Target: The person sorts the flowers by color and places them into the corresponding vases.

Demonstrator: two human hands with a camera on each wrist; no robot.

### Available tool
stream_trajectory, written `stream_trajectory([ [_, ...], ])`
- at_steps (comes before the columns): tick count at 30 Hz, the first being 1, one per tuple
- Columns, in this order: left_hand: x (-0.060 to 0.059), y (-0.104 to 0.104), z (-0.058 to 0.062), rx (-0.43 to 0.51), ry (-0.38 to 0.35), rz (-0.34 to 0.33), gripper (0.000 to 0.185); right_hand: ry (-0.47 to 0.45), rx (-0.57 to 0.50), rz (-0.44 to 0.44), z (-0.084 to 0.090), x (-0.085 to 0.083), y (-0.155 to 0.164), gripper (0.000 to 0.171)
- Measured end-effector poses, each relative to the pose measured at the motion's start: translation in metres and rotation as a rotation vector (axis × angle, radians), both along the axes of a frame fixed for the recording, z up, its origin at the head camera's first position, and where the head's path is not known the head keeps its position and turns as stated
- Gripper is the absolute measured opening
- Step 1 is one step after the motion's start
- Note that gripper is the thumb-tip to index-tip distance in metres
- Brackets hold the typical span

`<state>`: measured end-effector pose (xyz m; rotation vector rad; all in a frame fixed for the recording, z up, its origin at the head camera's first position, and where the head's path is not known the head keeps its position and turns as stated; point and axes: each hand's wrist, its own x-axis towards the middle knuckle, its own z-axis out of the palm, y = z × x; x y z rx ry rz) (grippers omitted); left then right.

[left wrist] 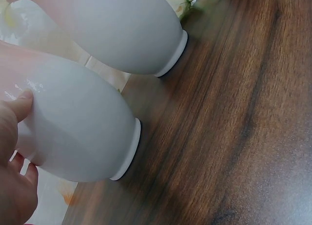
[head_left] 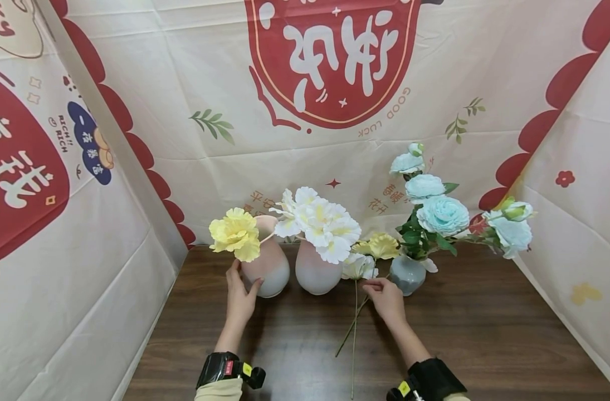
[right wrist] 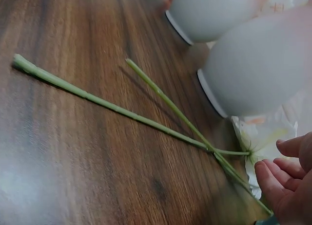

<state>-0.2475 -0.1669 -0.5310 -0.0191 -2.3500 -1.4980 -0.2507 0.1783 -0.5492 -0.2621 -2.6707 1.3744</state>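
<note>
Left grip (head_left: 240, 298): holds pink vase (head_left: 268, 262) | right grip (head_left: 386, 299): relaxed, over 2 stems (head_left: 354, 323)

Two green stems (right wrist: 146, 115) cross on the wooden table (right wrist: 73, 161) beside the right hand (right wrist: 287, 186), perhaps touching.

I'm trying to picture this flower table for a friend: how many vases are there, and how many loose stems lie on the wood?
Pink-and-white vases: 2, the left vase held by the left hand, and the middle vase
Grey-blue vase: 1
Loose stems on the table, by the right hand: 2
Total: 5
</note>
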Motion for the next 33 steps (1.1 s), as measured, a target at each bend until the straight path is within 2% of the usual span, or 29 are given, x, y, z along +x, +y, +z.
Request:
stream_trajectory([
  [11, 0.0, 0.0, -0.001, -0.003, -0.007, -0.003, 0.078, -0.069, 0.006, -0.012, -0.005, -0.005, 0.004, 0.03],
  [18, 0.0, -0.001, -0.001, 0.004, -0.006, -0.006, 0.078, -0.152, 0.061, 0.006, -0.007, -0.008, 0.005, 0.045],
  [21, 0.0, -0.002, 0.0, 0.003, -0.004, -0.01, 0.078, -0.187, 0.108, 0.009, -0.009, -0.013, 0.005, 0.047],
  [26, 0.001, -0.003, 0.001, 0.003, 0.0, -0.01, 0.079, -0.176, 0.248, 0.027, -0.009, -0.022, 0.0, 0.027],
  [30, 0.002, -0.002, 0.001, -0.001, -0.015, -0.011, 0.079, -0.166, 0.345, 0.044, -0.007, -0.027, -0.006, 0.05],
  [33, 0.002, -0.001, 0.002, -0.001, -0.024, -0.015, 0.079, -0.185, 0.404, 0.048, -0.005, -0.028, -0.008, 0.052],
])
